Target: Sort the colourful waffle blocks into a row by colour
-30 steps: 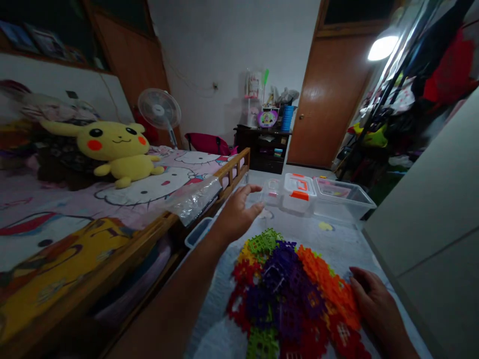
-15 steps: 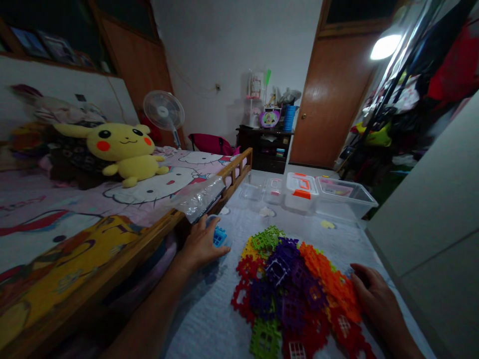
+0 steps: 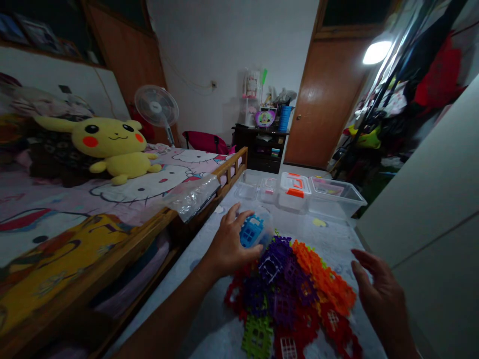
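Observation:
My left hand (image 3: 234,243) is closed around the side of a clear, rounded plastic container (image 3: 267,222) with blue window-patterned building pieces (image 3: 252,230) showing in it. It is held over the far left part of a heap of interlocking plastic pieces. The heap has purple pieces (image 3: 277,259) in the middle, orange pieces (image 3: 324,276) on the right, red pieces (image 3: 303,326) at the front and a green piece (image 3: 258,336) at the near left. Right of the orange pieces, my right hand (image 3: 381,289) hovers with thumb and fingers apart, holding nothing.
Behind the heap stand a clear box with an orange-handled lid (image 3: 295,192), an open clear bin (image 3: 335,197) and smaller clear containers (image 3: 250,187). A wooden bed rail (image 3: 202,209) runs along the left, with a crinkled plastic bag (image 3: 190,194) over it. A pale cabinet (image 3: 422,209) borders the right.
My left hand has carried the container of blue pieces rightward from beside the bed rail to over the heap. My right hand has moved slightly away from the orange pieces. The view has shifted a little.

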`<state>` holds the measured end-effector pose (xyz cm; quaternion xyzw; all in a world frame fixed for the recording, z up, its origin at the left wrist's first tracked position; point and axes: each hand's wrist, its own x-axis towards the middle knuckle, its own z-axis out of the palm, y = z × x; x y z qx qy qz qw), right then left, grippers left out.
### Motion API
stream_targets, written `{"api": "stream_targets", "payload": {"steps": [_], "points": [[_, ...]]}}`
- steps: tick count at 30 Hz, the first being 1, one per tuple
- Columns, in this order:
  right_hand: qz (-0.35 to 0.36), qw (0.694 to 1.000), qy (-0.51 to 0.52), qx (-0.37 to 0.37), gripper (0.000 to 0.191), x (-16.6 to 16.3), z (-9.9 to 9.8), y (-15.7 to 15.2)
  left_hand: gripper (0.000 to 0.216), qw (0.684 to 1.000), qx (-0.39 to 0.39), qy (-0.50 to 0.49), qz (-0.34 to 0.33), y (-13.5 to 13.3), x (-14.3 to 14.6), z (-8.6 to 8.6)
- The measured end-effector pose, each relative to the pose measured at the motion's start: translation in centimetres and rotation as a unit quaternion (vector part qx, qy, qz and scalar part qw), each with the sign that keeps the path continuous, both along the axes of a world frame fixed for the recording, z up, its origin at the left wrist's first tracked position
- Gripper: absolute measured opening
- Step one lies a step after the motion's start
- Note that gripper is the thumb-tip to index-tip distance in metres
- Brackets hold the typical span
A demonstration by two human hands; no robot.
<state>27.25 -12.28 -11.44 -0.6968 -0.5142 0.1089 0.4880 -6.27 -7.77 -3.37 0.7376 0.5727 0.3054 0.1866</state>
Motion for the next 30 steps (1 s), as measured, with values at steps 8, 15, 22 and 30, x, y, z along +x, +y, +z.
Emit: {"api": "stream_targets", "payload": {"steps": [8, 15, 22, 30], "points": [[0.319, 0.84, 0.431, -0.087, 0.084, -7.5, 2.8, 0.9, 0.079, 0.973, -0.002, -0.182, -0.141, -1.7, 5.4, -0.4], [0.348, 0.802, 0.48, -0.077, 0.089, -9.3, 1.9, 0.4, 0.081, 0.949, -0.034, -0.255, -0.181, -2.1, 6.4, -2.4], [0.28, 0.838, 0.464, -0.066, 0.102, -9.5, 1.2, 1.5, 0.067, 0.938, -0.033, -0.29, -0.188, -0.9, 5.3, -4.9], [0.217, 0.934, 0.275, -0.067, 0.096, -8.3, 4.2, 3.7, 0.044, 0.93, 0.01, -0.34, -0.139, 1.0, 4.3, -8.4]]}}
